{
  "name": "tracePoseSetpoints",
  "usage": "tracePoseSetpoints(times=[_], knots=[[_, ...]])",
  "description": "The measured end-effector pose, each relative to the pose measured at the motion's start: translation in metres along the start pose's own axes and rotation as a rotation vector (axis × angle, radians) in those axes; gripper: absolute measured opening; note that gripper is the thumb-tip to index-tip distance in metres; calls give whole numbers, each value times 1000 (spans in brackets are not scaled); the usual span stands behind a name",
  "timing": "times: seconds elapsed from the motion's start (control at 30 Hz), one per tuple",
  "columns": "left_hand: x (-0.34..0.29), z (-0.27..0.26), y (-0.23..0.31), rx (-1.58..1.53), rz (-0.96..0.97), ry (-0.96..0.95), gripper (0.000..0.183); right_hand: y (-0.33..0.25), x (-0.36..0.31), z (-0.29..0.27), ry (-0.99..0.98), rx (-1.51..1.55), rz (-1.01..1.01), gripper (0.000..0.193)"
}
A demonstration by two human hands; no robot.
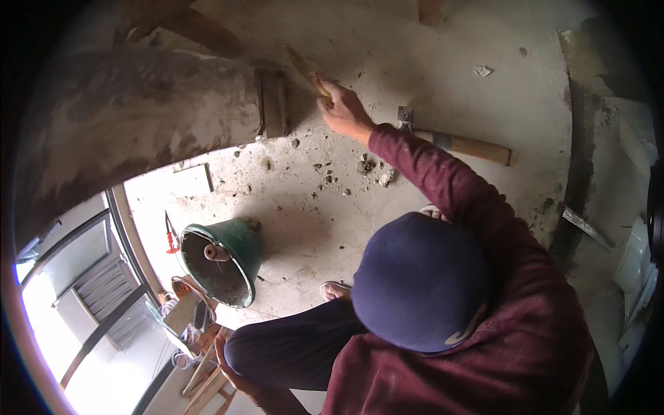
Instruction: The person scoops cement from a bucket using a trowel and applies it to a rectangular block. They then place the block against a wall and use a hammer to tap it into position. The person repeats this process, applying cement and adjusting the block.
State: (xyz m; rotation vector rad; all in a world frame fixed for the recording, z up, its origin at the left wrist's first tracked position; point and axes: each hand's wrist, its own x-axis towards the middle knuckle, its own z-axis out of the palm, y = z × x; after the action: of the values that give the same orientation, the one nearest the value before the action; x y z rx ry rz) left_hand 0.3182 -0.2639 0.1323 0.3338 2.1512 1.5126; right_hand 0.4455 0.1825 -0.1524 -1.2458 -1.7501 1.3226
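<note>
My right hand (339, 107) reaches out over the floor, its fingers closed round a thin yellowish stick-like tool (304, 72). The tool's far end points up and left, beside the square end of a broad, dusty brown structure (159, 104); its exact kind is unclear. My left hand (228, 363) rests against the side of my bent left knee, holding nothing that shows, fingers partly hidden. Near my right forearm a hammer (470, 146) with a wooden handle lies on the floor. Grey rubble lumps (365, 164) and crumbs are scattered below my right hand.
A dark green bucket (238, 242) stands left of my feet with a round brownish object (213, 253) inside. Beside it lie a red-handled tool (171, 238) and a pile of tools and wood (197, 315). A glazed door frame (104, 277) is at the left; a metal strip (588, 228) lies right.
</note>
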Motion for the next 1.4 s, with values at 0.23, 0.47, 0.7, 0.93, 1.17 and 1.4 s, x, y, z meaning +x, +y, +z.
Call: tracePoseSetpoints(times=[0.23, 0.47, 0.7, 0.93, 1.17, 1.4], knots=[[-19, 36, 4, 43, 7, 187, 60, 4, 12, 44, 227, 161, -223, 26], [-12, 89, 26, 149, 5, 143, 58, -6, -8, 45, -42, 106, -219, 17], [16, 97, 24, 115, -34, 146, 55, 13, -77, -25, -623, 156, -245, 19], [29, 111, 26, 74, -31, 55, 50, 19, -36, -54, -306, 94, -79, 33], [27, 107, 26, -2, -91, -26, 56, 20, 28, -16, -68, 43, -122, 30], [22, 95, 25, 84, -99, 139, 61, 1, -39, -3, -558, 158, -74, 31]])
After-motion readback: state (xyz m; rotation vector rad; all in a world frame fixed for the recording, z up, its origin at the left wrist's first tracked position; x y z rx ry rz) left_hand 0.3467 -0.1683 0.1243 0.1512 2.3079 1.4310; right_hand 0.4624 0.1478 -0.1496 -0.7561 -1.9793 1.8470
